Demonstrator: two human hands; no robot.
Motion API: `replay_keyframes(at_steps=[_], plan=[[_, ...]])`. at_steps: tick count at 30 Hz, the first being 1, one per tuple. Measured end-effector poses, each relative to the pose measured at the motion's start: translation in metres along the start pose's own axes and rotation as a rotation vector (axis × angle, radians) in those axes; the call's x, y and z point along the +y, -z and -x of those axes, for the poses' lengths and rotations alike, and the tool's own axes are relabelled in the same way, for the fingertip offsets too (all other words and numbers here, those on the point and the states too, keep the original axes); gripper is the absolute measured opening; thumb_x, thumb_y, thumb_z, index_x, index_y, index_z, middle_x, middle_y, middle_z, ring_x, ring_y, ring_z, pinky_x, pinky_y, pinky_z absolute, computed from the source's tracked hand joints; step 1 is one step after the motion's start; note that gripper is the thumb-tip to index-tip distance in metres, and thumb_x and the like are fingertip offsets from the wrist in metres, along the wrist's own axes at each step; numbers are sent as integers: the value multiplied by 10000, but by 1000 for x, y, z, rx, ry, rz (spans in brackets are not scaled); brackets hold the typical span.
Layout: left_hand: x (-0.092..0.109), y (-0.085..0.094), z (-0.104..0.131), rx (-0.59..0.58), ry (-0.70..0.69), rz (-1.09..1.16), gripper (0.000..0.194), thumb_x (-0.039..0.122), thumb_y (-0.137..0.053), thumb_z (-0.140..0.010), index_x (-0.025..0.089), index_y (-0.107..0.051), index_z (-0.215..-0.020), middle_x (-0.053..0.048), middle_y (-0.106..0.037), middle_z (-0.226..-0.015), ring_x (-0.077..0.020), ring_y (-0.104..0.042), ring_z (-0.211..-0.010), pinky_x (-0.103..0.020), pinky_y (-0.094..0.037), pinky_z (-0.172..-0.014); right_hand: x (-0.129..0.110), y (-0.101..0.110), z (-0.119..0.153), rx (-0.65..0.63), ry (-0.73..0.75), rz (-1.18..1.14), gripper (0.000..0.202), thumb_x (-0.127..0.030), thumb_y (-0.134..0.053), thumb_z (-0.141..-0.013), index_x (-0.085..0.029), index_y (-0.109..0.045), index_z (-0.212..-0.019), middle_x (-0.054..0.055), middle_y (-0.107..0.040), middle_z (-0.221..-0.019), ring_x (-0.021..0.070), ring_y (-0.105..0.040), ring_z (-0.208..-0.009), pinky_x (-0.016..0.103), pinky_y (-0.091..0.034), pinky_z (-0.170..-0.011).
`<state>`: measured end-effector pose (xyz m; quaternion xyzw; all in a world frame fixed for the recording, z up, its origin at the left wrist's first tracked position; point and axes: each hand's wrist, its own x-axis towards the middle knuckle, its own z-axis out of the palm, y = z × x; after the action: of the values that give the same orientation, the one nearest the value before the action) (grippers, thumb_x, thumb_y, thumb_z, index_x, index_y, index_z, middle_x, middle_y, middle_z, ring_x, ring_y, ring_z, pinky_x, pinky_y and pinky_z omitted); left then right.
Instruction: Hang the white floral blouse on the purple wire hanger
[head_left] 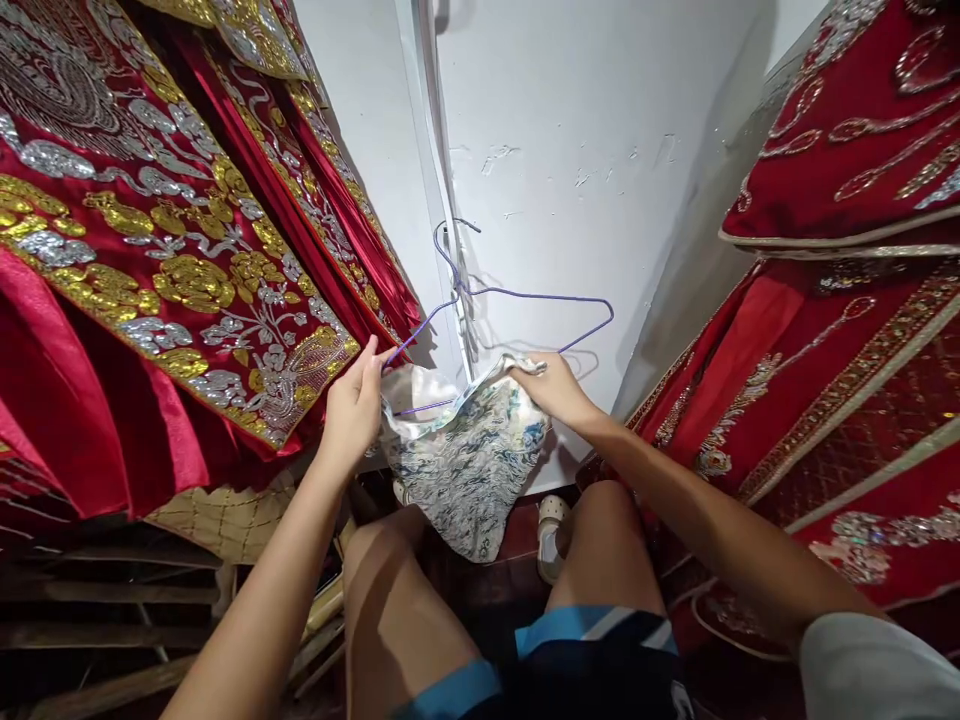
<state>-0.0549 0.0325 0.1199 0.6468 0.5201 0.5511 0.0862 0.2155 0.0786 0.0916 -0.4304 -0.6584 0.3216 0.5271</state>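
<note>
A white garment (469, 470) with a blue, green and dark wavy pattern hangs from a purple wire hanger (536, 293). The hanger's lower bar runs inside the garment's open upper edge. My left hand (356, 405) is closed, pinching that edge on the left beside the hanger's arm. On the other side, my right hand (553, 387) has its fingers closed over the garment's edge, below the hanger's right arm. The fabric sags between both hands and comes to a rounded lower end. Near a narrow vertical strip on the wall is the hanger's hook.
Red costumes with gold and silver embroidery (199, 285) hang at left, and more beaded red garments (810, 370) at right. Ahead stands a white wall (570, 130). Wooden poles (105, 635) lie low on the left. My knees and light shoes (551, 530) are below.
</note>
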Motion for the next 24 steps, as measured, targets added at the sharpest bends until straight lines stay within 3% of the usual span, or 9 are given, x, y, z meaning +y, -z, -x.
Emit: replay_keyframes(at_steps=[3,8,10,12,14,19,22,24], plan=[[5,-15,-13,37,-21,-28,496,509,-425,-988,159,-751,-1119,-84,-750,-960,-199,-662,-792,-288,-494,-751,-1,-11,10,15,-7,-50,230,-349,-609,-762,-199,-507,-620,-37,-426,-553,111,-362,-519,252,-262,-494],[13,-33,-18,77,-79,-170,368,480,-532,-951,225,-727,-1132,-26,-725,-833,-181,-639,-759,-248,-424,-689,-7,-10,17,14,42,-61,186,-325,-612,-791,-183,-564,-681,-25,-465,-608,117,-403,-552,247,-314,-511],[14,-33,-20,102,-147,-232,320,441,-506,-970,219,-728,-1037,-33,-720,-857,-181,-631,-778,-247,-398,-685,-11,-1,16,46,75,-28,161,-277,-648,-771,-185,-645,-904,-19,-527,-666,130,-456,-568,253,-353,-522],[14,-30,-23,119,-230,-296,298,393,-479,-985,210,-712,-952,-43,-704,-893,-182,-614,-807,-249,-374,-691,-13,15,12,144,110,31,526,-227,-693,-737,-217,-578,-1250,-15,-573,-717,156,-508,-594,272,-397,-536],[12,-25,-26,122,-281,-332,291,370,-467,-989,203,-687,-899,-44,-674,-874,-181,-589,-801,-253,-358,-688,-12,33,7,264,146,83,795,-207,-724,-716,-219,-410,-1446,-5,-600,-745,183,-545,-628,303,-441,-564],[12,-21,-29,70,-329,-326,271,329,-462,-982,192,-629,-819,-33,-599,-794,-173,-544,-748,-268,-356,-690,-6,71,-3,391,191,187,811,-216,-749,-696,-176,-397,-1425,47,-677,-864,190,-597,-662,353,-502,-660],[13,-23,-29,63,-328,-348,245,295,-469,-970,188,-611,-802,-30,-586,-784,-170,-539,-745,-277,-357,-691,-7,80,-4,384,191,222,858,-230,-743,-714,-168,-344,-1471,62,-703,-884,201,-633,-676,352,-513,-678],[14,-24,-31,64,-326,-341,242,276,-481,-958,186,-591,-763,-24,-577,-756,-166,-537,-725,-280,-357,-683,-9,84,-8,337,195,256,863,-224,-757,-696,-149,-390,-1474,96,-723,-954,224,-665,-754,363,-526,-724]])
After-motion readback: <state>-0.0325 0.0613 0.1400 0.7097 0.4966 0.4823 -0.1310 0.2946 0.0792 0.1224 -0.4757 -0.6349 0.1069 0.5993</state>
